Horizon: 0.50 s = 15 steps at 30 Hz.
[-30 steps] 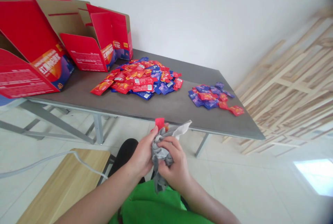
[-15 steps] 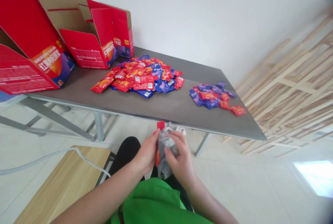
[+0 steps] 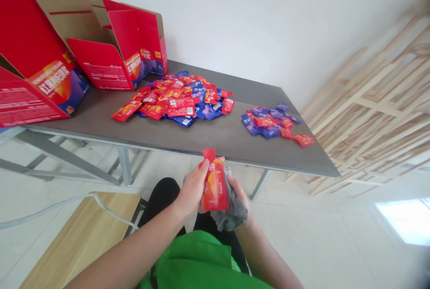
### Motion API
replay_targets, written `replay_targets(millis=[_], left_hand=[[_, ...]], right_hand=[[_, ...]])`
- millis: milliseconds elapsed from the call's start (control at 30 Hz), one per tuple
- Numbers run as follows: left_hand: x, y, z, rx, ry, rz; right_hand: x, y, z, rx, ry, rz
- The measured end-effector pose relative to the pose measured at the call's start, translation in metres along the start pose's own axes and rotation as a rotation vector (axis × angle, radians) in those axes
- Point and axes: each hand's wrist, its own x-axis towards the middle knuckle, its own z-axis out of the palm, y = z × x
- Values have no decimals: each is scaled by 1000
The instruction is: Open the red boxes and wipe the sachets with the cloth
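Between my hands, in front of the table edge, is a red sachet point(image 3: 215, 188) with an orange print, its front facing up toward me. My left hand point(image 3: 193, 189) is closed on the sachet's upper left side, near its narrow spout end. A crumpled grey cloth point(image 3: 233, 213) lies behind and to the right of the sachet. My right hand point(image 3: 241, 190) is closed around that cloth, its fingers partly hidden by it. On the table lie a large heap of red and blue sachets point(image 3: 181, 98) and a smaller pile point(image 3: 268, 121) to its right.
Open red cardboard boxes point(image 3: 101, 65) stand at the left of the grey table point(image 3: 215, 139). A wooden stool point(image 3: 87, 235) is at lower left, with a white cable point(image 3: 67, 200) crossing above it. Wooden slat frames point(image 3: 372, 109) lean at the right.
The sachet, mostly hidden under the cloth before, now shows its printed front. My right hand with the cloth has moved from on top of it to behind its right side.
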Motion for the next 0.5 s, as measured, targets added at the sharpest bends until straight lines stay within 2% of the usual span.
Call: replay_targets(millis=[100,167,233,300,400,467,500], left_hand=[[11,-2,-3,173,91,119],[19,4,-8,80,159,116],[24,12,-17,-94,173,52],[26,16,-25,-291,87,-24],[22,11,-33,-546,-123,-73],[16,3,-30,-598,-190,-79],[13,0,-26,-579,-182,-96]], right_hand=[[-5,5,4,-118,-90,-31],[-13,14,0,-307,-201,-21],[-23,21,-7,-514,-236,-57],[-31,21,-15,-635,-119,-146],[-35,5,-21,-652,161,-300],[-36,-11,-15,-663,263,-442],[-35,-19,-9,-676,273,-528]])
